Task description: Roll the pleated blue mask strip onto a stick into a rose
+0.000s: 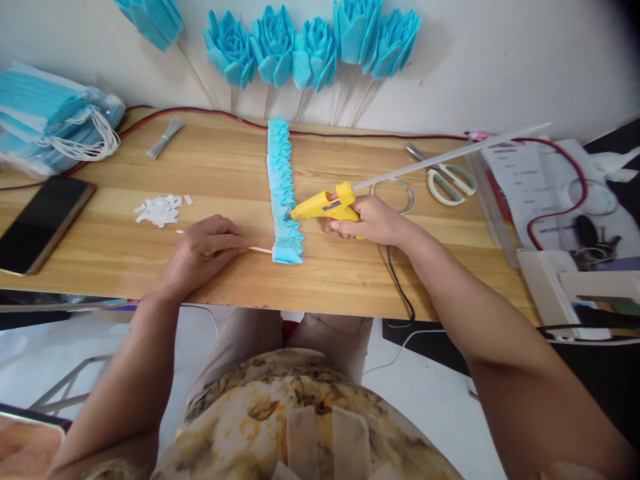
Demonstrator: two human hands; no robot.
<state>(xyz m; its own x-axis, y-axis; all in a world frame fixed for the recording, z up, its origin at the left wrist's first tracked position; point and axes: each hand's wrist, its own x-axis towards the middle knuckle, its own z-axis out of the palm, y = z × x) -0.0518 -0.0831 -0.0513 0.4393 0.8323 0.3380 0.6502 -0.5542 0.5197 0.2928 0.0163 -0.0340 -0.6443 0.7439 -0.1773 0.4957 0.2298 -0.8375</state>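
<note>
A pleated blue fabric strip [281, 180] lies lengthwise on the wooden table, its near end folded over the tip of a thin wooden stick [261, 249]. My left hand [207, 248] rests on the table, its fingers closed on the other end of that stick. In my right hand [373, 220] is a yellow glue gun [325, 205], gripped by its handle. The nozzle points left and is at the strip's ruffled right edge; whether it touches cannot be made out. A long clear glue stick [450, 157] sticks out of the gun's back.
Several blue fabric flowers [273, 47] on sticks stand against the wall. Left are a phone [43, 223], white paper bits [160, 210], a wire bundle [165, 138] and packed face masks [55, 117]. Right are scissors [447, 181], a tape roll [400, 193] and a clear box [495, 200].
</note>
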